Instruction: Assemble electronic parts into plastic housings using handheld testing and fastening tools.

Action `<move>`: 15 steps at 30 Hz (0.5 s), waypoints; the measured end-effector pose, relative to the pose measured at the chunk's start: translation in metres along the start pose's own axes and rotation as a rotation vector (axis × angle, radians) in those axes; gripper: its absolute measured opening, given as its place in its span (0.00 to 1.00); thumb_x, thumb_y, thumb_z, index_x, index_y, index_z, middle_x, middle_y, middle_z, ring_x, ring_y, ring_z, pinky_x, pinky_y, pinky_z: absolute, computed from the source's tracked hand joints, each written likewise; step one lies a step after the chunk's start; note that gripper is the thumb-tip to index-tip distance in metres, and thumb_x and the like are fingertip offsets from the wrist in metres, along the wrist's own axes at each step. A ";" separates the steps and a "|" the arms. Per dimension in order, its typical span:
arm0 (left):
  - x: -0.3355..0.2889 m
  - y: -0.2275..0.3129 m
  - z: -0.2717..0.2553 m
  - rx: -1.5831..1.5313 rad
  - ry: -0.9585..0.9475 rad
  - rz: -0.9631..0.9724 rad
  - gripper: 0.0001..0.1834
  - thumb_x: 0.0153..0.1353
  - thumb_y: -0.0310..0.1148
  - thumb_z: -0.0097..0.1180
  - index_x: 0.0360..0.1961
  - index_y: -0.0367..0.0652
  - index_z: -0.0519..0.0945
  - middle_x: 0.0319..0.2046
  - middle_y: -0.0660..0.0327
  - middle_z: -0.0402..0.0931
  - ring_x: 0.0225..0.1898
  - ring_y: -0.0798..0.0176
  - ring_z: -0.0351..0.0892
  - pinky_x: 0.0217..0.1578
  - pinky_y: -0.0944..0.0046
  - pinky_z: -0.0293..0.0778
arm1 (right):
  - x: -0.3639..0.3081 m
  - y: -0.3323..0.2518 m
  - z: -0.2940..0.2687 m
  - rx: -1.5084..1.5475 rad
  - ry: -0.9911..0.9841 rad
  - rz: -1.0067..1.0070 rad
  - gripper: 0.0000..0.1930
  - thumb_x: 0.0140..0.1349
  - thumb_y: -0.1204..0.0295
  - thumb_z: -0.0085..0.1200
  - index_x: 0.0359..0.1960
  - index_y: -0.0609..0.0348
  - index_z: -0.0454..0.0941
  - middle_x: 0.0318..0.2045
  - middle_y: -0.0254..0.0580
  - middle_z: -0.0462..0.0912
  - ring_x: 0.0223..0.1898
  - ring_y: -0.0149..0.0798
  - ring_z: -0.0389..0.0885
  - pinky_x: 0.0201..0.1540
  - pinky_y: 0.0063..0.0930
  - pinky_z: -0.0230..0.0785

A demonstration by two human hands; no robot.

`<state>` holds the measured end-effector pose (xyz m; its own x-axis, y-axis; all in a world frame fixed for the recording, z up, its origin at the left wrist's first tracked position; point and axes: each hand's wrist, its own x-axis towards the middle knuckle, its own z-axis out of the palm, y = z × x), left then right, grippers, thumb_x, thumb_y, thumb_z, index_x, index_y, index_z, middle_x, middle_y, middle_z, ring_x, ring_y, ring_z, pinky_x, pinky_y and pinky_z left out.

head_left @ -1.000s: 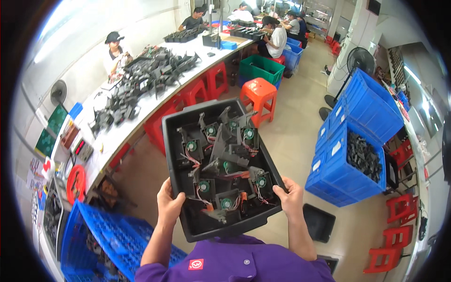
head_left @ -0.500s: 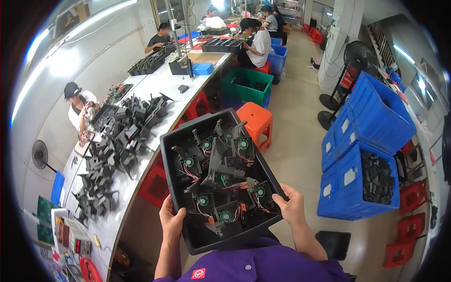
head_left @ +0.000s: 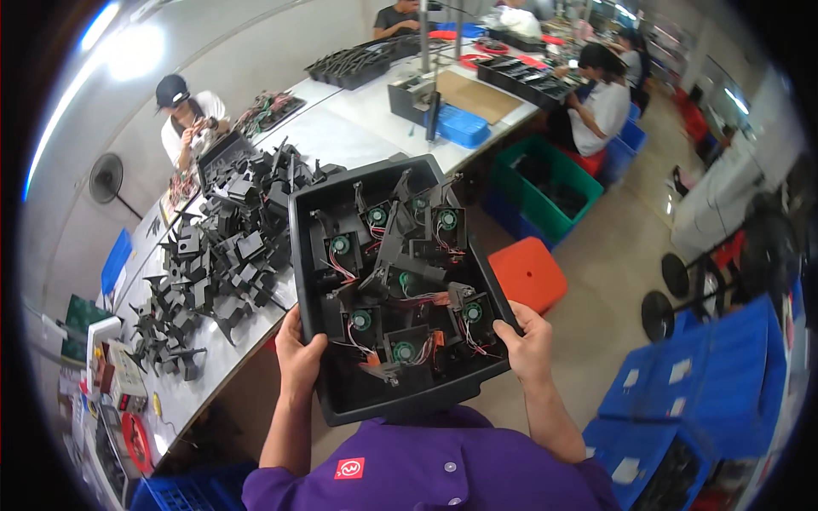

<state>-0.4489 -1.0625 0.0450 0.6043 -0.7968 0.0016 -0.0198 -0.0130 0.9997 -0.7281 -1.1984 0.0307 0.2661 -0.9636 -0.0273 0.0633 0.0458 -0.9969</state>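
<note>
Gripped a black tray at both sides, with the left hand closed on its left rim and the right hand closed on its right rim, both thumbs over the edge. Could not see clearly the other fingers, partly hidden behind the tray walls. Held the tray above the floor, in front of a purple shirt, with the near edge just beside the cloth. Had inside the tray several dark plastic units, lying in different directions, with round green parts and thin red and white wires. Saw to the left of the tray a big pile of black plastic parts on a white table; could not tell about contact between tray and table. Noticed just beyond the tray's right side a red stool, and farther beyond it a green crate. Saw on the table, beyond the tray, a small blue box. Saw also, beyond the tray to the left, a person in a black cap, and to the right, a seated person in a white shirt. Noticed large blue crates well apart, to the right of the tray.
</note>
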 end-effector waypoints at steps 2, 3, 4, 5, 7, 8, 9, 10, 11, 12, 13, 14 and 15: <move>0.045 -0.007 0.010 -0.010 0.032 0.017 0.28 0.40 0.15 0.43 0.49 0.27 0.66 0.40 0.58 0.73 0.43 0.68 0.72 0.48 0.72 0.64 | 0.053 0.001 0.009 -0.017 -0.033 -0.009 0.12 0.51 0.84 0.48 0.39 0.71 0.75 0.29 0.36 0.80 0.30 0.23 0.76 0.34 0.15 0.67; 0.071 -0.012 0.013 0.009 0.045 0.022 0.28 0.40 0.15 0.43 0.49 0.28 0.66 0.41 0.58 0.73 0.43 0.68 0.72 0.47 0.72 0.64 | 0.079 0.000 0.018 0.015 -0.039 -0.014 0.12 0.51 0.84 0.48 0.38 0.70 0.75 0.29 0.37 0.80 0.30 0.23 0.76 0.34 0.15 0.67; 0.097 -0.016 0.017 0.020 0.053 0.042 0.28 0.41 0.15 0.43 0.50 0.28 0.66 0.41 0.58 0.73 0.43 0.69 0.72 0.47 0.72 0.64 | 0.107 0.003 0.023 0.008 -0.050 -0.030 0.12 0.51 0.84 0.48 0.39 0.71 0.74 0.29 0.37 0.80 0.30 0.23 0.76 0.34 0.15 0.67; 0.121 -0.020 0.022 -0.002 0.072 0.040 0.28 0.41 0.15 0.43 0.50 0.28 0.66 0.41 0.59 0.73 0.43 0.69 0.72 0.47 0.72 0.64 | 0.134 0.006 0.030 0.013 -0.059 -0.026 0.12 0.51 0.84 0.49 0.39 0.71 0.74 0.30 0.38 0.80 0.30 0.23 0.76 0.34 0.15 0.67; 0.172 -0.023 0.028 -0.015 0.095 0.028 0.29 0.41 0.14 0.43 0.50 0.28 0.66 0.42 0.59 0.73 0.44 0.69 0.72 0.47 0.73 0.64 | 0.187 0.008 0.044 -0.011 -0.083 -0.009 0.14 0.50 0.85 0.49 0.41 0.71 0.74 0.32 0.39 0.80 0.32 0.26 0.77 0.37 0.16 0.68; 0.197 -0.027 0.028 -0.027 0.098 0.035 0.29 0.41 0.14 0.43 0.50 0.28 0.66 0.42 0.59 0.73 0.43 0.69 0.72 0.47 0.72 0.65 | 0.212 0.012 0.054 -0.022 -0.094 -0.005 0.14 0.50 0.85 0.49 0.41 0.71 0.74 0.32 0.39 0.80 0.32 0.26 0.77 0.37 0.16 0.68; 0.222 -0.028 0.032 -0.044 0.104 0.044 0.28 0.41 0.14 0.43 0.50 0.28 0.66 0.42 0.59 0.73 0.43 0.69 0.72 0.47 0.72 0.65 | 0.239 0.014 0.062 -0.024 -0.077 -0.018 0.13 0.51 0.84 0.49 0.40 0.72 0.74 0.32 0.39 0.80 0.32 0.25 0.77 0.37 0.16 0.68; 0.252 -0.031 0.031 -0.028 0.084 0.070 0.28 0.41 0.15 0.43 0.50 0.27 0.66 0.42 0.58 0.73 0.43 0.69 0.73 0.47 0.72 0.65 | 0.265 0.016 0.070 -0.026 -0.060 -0.030 0.13 0.51 0.84 0.50 0.40 0.72 0.74 0.31 0.40 0.80 0.32 0.25 0.77 0.36 0.16 0.68; 0.280 -0.030 0.032 -0.017 0.087 0.073 0.29 0.41 0.15 0.43 0.50 0.27 0.66 0.42 0.58 0.73 0.43 0.68 0.72 0.47 0.72 0.65 | 0.295 0.017 0.077 -0.048 -0.071 -0.036 0.14 0.50 0.85 0.51 0.42 0.72 0.74 0.33 0.38 0.80 0.33 0.26 0.77 0.39 0.16 0.67; 0.306 -0.027 0.031 0.004 0.092 0.076 0.29 0.41 0.15 0.43 0.50 0.27 0.66 0.42 0.57 0.73 0.44 0.68 0.72 0.47 0.72 0.65 | 0.323 0.019 0.086 -0.051 -0.091 -0.052 0.15 0.50 0.85 0.51 0.42 0.72 0.74 0.34 0.38 0.80 0.34 0.26 0.77 0.39 0.16 0.67; 0.329 -0.026 0.031 -0.015 0.103 0.086 0.29 0.40 0.15 0.44 0.50 0.27 0.66 0.42 0.56 0.73 0.44 0.67 0.72 0.47 0.72 0.65 | 0.347 0.021 0.096 -0.054 -0.103 -0.062 0.15 0.50 0.85 0.51 0.42 0.72 0.73 0.34 0.39 0.79 0.34 0.26 0.77 0.39 0.16 0.67; 0.355 -0.028 0.031 -0.019 0.126 0.096 0.29 0.40 0.15 0.44 0.50 0.27 0.65 0.43 0.56 0.73 0.45 0.66 0.72 0.48 0.71 0.65 | 0.371 0.018 0.107 -0.079 -0.110 -0.057 0.16 0.50 0.85 0.52 0.42 0.72 0.73 0.35 0.39 0.79 0.34 0.27 0.77 0.40 0.17 0.67; 0.381 -0.030 0.030 -0.018 0.144 0.106 0.29 0.40 0.15 0.45 0.50 0.27 0.65 0.43 0.55 0.73 0.45 0.66 0.72 0.48 0.71 0.65 | 0.395 0.017 0.118 -0.084 -0.101 -0.089 0.13 0.51 0.83 0.51 0.40 0.73 0.74 0.32 0.39 0.80 0.32 0.25 0.76 0.37 0.17 0.68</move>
<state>-0.2425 -1.3838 0.0147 0.7072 -0.6985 0.1093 -0.0758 0.0788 0.9940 -0.5082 -1.5470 0.0120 0.3583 -0.9314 0.0647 0.0110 -0.0651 -0.9978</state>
